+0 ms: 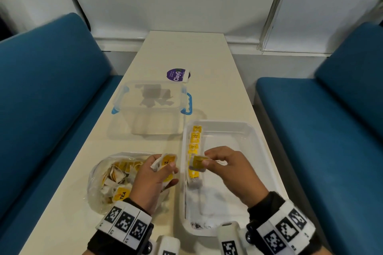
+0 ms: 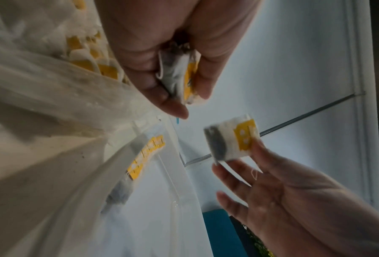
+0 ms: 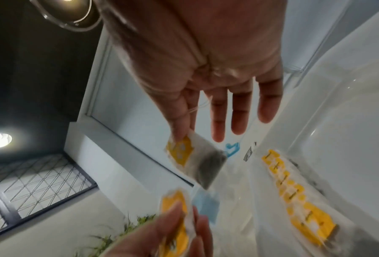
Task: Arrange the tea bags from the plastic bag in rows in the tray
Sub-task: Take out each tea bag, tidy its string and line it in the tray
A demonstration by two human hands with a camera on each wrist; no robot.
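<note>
A clear plastic bag (image 1: 109, 180) full of yellow-tagged tea bags lies at the table's near left. My left hand (image 1: 165, 170) is just right of it and grips a small bunch of tea bags (image 1: 166, 161), also seen in the left wrist view (image 2: 184, 76). My right hand (image 1: 207, 158) pinches one tea bag (image 1: 198, 163) between thumb and forefinger, its other fingers straight, above the left side of the white tray (image 1: 238, 128). A row of tea bags (image 1: 194, 141) lies along the tray's left wall. The right wrist view shows the pinched tea bag (image 3: 195, 160) hanging over that row (image 3: 294, 191).
A clear storage box with blue latches (image 1: 151, 107) stands behind the bag and the tray. A purple round lid (image 1: 177, 75) lies farther back on the cream table (image 1: 182, 51). Blue benches (image 1: 41, 99) run along both sides.
</note>
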